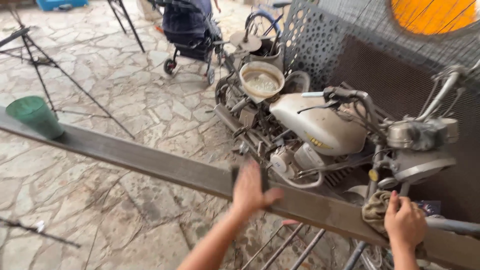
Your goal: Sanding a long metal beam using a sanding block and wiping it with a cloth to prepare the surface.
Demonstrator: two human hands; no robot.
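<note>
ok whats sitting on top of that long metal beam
A green cup stands on the beam at its far end. The left hand and right hand with a rag cover parts.

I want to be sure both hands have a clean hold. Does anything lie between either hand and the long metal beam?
Left hand lies flat on the metal beam with nothing visible between. Under the right hand a crumpled rag sits between it and the beam.

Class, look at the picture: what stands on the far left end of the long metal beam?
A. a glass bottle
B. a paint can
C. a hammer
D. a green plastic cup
D: a green plastic cup stands on the left end of the long metal beam, far from both hands.
</note>
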